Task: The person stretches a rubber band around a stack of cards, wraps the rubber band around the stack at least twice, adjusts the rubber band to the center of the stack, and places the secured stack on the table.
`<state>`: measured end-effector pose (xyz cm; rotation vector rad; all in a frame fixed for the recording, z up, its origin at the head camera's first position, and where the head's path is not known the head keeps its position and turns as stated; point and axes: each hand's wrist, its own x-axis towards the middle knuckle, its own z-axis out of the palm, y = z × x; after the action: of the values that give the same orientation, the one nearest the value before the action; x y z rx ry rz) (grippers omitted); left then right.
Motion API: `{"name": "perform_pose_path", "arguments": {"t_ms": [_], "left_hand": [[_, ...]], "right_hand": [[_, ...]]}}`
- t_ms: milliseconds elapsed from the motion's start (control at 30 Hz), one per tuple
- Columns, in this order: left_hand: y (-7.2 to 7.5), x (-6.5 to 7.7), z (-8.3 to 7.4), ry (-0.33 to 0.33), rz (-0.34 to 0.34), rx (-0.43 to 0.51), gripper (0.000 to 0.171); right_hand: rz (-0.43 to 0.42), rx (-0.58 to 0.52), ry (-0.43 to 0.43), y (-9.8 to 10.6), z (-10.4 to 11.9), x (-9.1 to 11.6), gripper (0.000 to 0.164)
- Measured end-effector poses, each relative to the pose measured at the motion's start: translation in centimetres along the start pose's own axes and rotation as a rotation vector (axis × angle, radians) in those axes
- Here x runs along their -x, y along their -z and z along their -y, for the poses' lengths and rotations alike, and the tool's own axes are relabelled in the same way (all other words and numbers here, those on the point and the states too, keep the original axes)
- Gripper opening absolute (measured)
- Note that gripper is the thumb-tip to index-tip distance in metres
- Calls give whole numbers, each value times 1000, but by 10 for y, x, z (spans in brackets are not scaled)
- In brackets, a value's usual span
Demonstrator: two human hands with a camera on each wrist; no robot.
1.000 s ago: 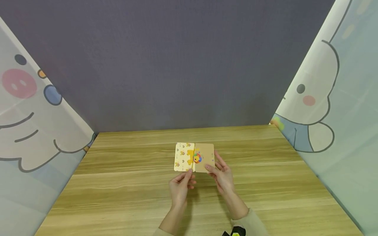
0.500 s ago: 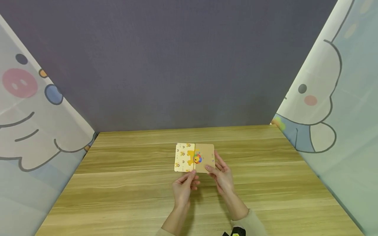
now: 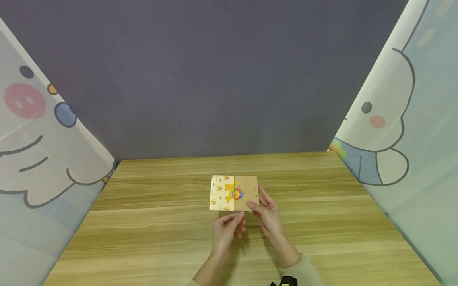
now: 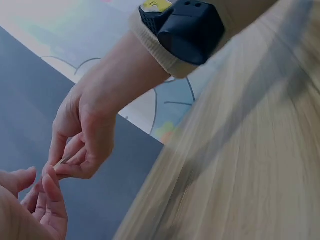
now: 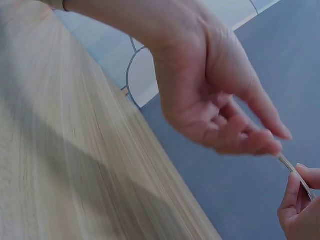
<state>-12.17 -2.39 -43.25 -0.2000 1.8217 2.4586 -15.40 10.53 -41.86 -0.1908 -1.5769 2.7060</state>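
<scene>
A small two-panel folding card [image 3: 222,200] lies spread flat between the hands in the head view, held up over the table. Its left panel is cream with small animal prints; the right is tan, and a yellow lion spans the seam. My right hand [image 3: 270,216] grips the lower right corner, thumb on top. Just below the card's bottom edge is my left hand [image 3: 224,234], its thumb and fingers loosely bent and holding nothing. In the right wrist view, the left hand [image 5: 200,90] has thumb and index finger apart, fingertips right at the card's thin edge [image 5: 296,175].
A wood-grain table [image 3: 161,230] spreads beneath both hands. Behind it rises a dark grey panel [image 3: 229,79]. Curtains with cartoon animals hang at the left [image 3: 35,159] and right [image 3: 422,159].
My left hand has slid right along the card's lower edge and dropped slightly below it, its thumb coming off. The card has shifted a little down and left, still in my right hand.
</scene>
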Motion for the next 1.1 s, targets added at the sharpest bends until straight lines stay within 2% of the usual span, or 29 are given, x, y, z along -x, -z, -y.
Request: {"name": "perform_pose_path", "arguments": {"t_ms": [167,300,400,533,800,1100], "left_hand": [[7,4,-9,-71,67,-91,31],[14,6,-18,-182,94,-169,24],[20,7,-24,-257,90,-225,19],[27,9,-35,-310,55,-268,14],[35,10,-57,-353,-55,-321,13],[40,-1,-54,-407,-111,-348,19]], "right_hand": [[-15,15,5,2,1,0,65],[-23,36,5,4,2,-1,66],[-26,42,2,6,2,-1,67],[-28,32,0,8,2,-2,66],[-17,14,-1,10,3,0,65],[-5,22,-1,11,5,0,65]]}}
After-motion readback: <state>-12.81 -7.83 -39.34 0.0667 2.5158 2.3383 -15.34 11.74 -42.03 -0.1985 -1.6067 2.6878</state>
